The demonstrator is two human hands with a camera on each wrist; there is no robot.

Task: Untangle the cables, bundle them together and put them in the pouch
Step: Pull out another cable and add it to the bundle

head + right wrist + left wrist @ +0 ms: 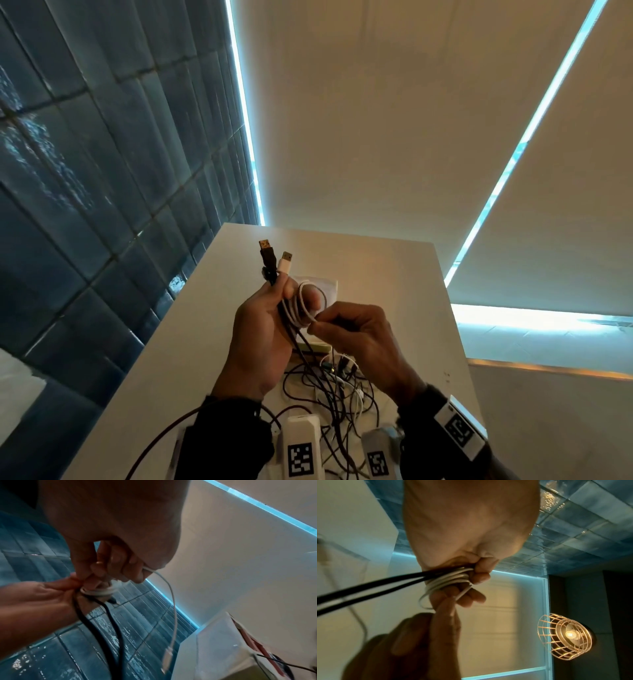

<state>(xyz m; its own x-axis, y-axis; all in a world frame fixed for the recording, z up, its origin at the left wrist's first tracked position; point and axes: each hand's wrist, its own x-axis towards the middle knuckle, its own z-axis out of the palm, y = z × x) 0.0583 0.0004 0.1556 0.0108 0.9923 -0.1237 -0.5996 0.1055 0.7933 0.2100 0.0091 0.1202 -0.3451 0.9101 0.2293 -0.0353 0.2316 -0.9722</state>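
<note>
Left hand (260, 329) grips black cable (269, 262) and coiled white cable (301, 308); right hand (359, 337) pinches the white cable's loose end above tabletop (191, 342).

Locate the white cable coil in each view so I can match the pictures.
Head: white cable coil at centre, looped in the left hand, pinched by the right hand.
Left wrist: coil at centre, under the curled fingers.
Right wrist: coil left of centre, where both hands meet.
Shared landmark: the black cables running down from the same grip.

Pouch (322, 286) mostly hidden behind left hand (260, 329) (shape unclear); forearms cut off btm.
</note>
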